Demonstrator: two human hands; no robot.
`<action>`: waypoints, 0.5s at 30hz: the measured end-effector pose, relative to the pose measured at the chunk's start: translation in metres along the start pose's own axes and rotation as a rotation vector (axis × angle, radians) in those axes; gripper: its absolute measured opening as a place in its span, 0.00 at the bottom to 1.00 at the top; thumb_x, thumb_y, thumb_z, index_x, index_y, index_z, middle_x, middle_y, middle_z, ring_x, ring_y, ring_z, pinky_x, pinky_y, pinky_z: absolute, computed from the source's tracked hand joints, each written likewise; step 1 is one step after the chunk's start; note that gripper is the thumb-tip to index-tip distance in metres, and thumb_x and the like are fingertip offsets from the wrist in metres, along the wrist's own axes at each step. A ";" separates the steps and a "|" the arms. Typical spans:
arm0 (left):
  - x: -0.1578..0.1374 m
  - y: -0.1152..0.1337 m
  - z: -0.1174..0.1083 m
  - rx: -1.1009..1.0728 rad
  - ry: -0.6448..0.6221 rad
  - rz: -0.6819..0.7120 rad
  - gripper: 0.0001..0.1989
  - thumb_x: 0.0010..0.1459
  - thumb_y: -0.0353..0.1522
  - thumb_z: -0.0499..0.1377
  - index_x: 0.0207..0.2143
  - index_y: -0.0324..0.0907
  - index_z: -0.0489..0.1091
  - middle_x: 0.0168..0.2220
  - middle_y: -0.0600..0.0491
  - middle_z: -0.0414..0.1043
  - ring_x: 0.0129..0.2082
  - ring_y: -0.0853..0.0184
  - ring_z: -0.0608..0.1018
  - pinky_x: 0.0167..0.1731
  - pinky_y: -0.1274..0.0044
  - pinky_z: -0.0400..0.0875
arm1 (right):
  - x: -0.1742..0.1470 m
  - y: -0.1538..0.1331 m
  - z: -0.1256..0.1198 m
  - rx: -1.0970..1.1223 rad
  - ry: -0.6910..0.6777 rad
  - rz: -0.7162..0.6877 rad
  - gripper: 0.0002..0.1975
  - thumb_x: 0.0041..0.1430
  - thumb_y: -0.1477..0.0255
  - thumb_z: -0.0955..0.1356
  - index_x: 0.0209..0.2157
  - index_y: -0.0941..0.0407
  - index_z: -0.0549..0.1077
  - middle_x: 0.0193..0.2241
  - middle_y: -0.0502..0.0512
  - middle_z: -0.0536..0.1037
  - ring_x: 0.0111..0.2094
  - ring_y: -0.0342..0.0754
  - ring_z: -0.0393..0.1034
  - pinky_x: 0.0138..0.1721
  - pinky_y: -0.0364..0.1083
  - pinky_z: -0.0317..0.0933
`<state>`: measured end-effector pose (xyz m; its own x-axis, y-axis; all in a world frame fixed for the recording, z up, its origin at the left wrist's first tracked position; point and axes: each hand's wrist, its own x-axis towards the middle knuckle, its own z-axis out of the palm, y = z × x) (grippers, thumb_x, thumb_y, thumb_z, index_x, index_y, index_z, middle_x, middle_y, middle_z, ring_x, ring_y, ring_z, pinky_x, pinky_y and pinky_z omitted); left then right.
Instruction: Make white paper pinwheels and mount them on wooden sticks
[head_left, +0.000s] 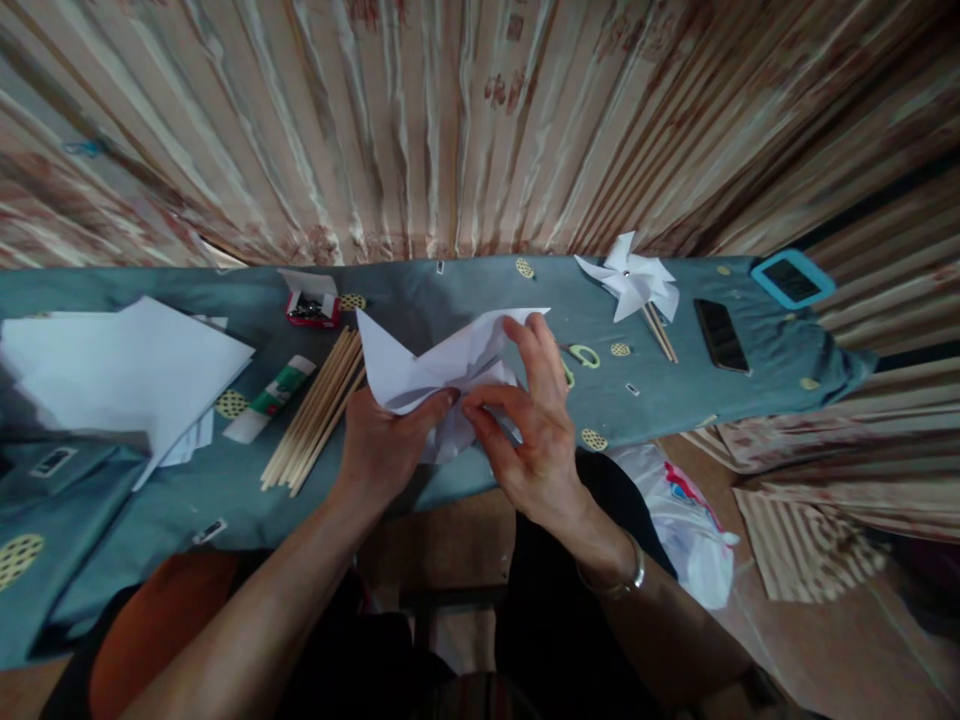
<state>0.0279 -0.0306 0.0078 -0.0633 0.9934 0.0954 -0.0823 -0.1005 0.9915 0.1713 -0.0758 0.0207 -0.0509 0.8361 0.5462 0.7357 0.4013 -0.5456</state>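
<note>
A white paper pinwheel (457,350) with folded blades is held up over the near edge of the cloth-covered table. My left hand (386,435) grips it from the left, thumb pressed near its centre. My right hand (529,425) has thumb and index finger pinched together at the centre, its other fingers raised against a paper blade. Whatever lies between those two fingertips is too small to make out. Left of my hands lies a bundle of wooden sticks (311,415). Behind the right hand, scissors with pale green handles (583,355) are partly hidden.
A glue stick (277,395), an open small box of dark pins (311,305) and stacked white paper (97,370) lie left. At right are a finished pinwheel on sticks (634,280), a phone (720,335) and a blue-framed device (793,278). A plastic bag (686,530) sits below.
</note>
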 end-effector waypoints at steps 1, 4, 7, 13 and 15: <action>0.000 0.000 0.000 0.000 -0.005 -0.007 0.07 0.41 0.28 0.70 0.28 0.43 0.80 0.28 0.54 0.82 0.28 0.62 0.81 0.30 0.73 0.77 | 0.000 0.000 0.000 -0.005 0.004 0.006 0.07 0.64 0.75 0.66 0.37 0.51 0.76 0.66 0.51 0.60 0.71 0.64 0.45 0.65 0.71 0.52; -0.002 -0.001 -0.001 -0.003 -0.010 -0.043 0.08 0.42 0.29 0.70 0.29 0.42 0.81 0.29 0.53 0.82 0.29 0.62 0.82 0.31 0.73 0.77 | 0.001 0.001 0.000 0.013 0.003 0.022 0.07 0.64 0.75 0.65 0.36 0.52 0.76 0.65 0.51 0.61 0.70 0.64 0.47 0.65 0.70 0.53; -0.003 -0.001 -0.001 -0.017 -0.011 -0.070 0.09 0.41 0.29 0.71 0.29 0.41 0.81 0.30 0.52 0.83 0.30 0.61 0.82 0.33 0.72 0.78 | 0.001 0.001 0.000 0.049 -0.022 0.053 0.07 0.63 0.76 0.65 0.35 0.52 0.76 0.65 0.51 0.61 0.70 0.65 0.46 0.65 0.71 0.53; -0.003 0.002 -0.001 -0.059 -0.027 -0.082 0.08 0.41 0.29 0.70 0.29 0.42 0.81 0.30 0.51 0.83 0.30 0.60 0.83 0.35 0.70 0.78 | 0.002 0.003 0.001 0.097 -0.060 0.099 0.07 0.63 0.75 0.66 0.35 0.52 0.75 0.65 0.51 0.62 0.71 0.64 0.44 0.66 0.72 0.49; -0.002 0.003 -0.001 -0.068 -0.027 -0.082 0.08 0.40 0.28 0.70 0.28 0.41 0.81 0.29 0.51 0.82 0.29 0.61 0.82 0.33 0.71 0.78 | 0.003 0.004 0.001 0.108 -0.058 0.098 0.06 0.64 0.74 0.66 0.35 0.52 0.75 0.65 0.51 0.63 0.71 0.63 0.46 0.66 0.72 0.49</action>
<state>0.0264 -0.0330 0.0101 -0.0267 0.9995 0.0177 -0.1533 -0.0216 0.9879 0.1735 -0.0717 0.0193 -0.0236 0.8922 0.4511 0.6625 0.3519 -0.6613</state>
